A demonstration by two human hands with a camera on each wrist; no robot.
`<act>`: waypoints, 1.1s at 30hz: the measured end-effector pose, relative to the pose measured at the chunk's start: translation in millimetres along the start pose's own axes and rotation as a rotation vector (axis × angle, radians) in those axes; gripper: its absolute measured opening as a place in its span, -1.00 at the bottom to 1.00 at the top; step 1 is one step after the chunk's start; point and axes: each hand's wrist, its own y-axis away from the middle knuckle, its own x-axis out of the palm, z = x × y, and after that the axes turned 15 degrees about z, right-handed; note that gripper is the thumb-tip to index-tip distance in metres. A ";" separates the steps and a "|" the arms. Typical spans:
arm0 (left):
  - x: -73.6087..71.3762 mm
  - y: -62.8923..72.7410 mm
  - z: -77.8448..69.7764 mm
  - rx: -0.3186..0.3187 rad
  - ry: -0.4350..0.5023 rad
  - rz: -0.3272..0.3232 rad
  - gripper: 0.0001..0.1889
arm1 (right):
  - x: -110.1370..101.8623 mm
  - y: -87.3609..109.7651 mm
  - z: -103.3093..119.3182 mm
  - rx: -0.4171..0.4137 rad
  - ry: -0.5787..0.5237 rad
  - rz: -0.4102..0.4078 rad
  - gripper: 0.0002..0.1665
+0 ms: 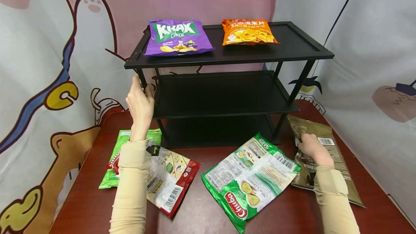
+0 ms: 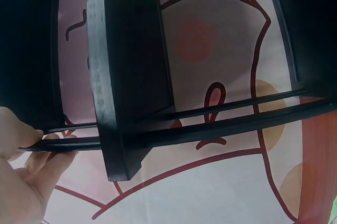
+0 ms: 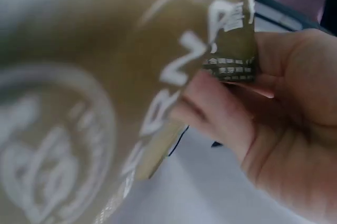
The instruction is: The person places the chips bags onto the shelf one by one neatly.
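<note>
My left hand [image 1: 140, 102] grips the left front post of a black three-tier shelf rack [image 1: 214, 95], just under the top tier. In the left wrist view, its thumb and fingers [image 2: 50, 174] close around the slim black post [image 2: 79, 144]. At the right, my right hand [image 1: 313, 149] holds a brown-gold snack bag [image 1: 339, 161] by its side edge. The right wrist view has this bag [image 3: 79, 39] filling its left side, white lettering visible, with the thumb and fingers [image 3: 221, 105] pinching it.
On the top tier lie a purple Krax chips bag [image 1: 178, 39] and an orange snack bag [image 1: 248, 33]. On the red-brown table [image 1: 195, 205] are a green Chuba bag [image 1: 250, 183], a red-and-beige bag [image 1: 173, 180] and a bright green bag [image 1: 113, 180], partly behind my left sleeve.
</note>
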 end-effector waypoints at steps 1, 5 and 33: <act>0.2 0.2 0.1 0.002 0.001 -0.001 -0.74 | -1.3 3.5 -2.2 -0.006 -0.029 -0.024 -0.68; 0.5 0.5 0.8 0.001 0.005 0.001 -0.74 | -7.3 17.2 -7.7 -0.023 -0.156 -0.117 -0.52; 1.0 0.7 1.4 0.003 0.005 -0.001 -0.75 | -26.5 42.7 33.6 0.176 -0.619 -1.024 -0.63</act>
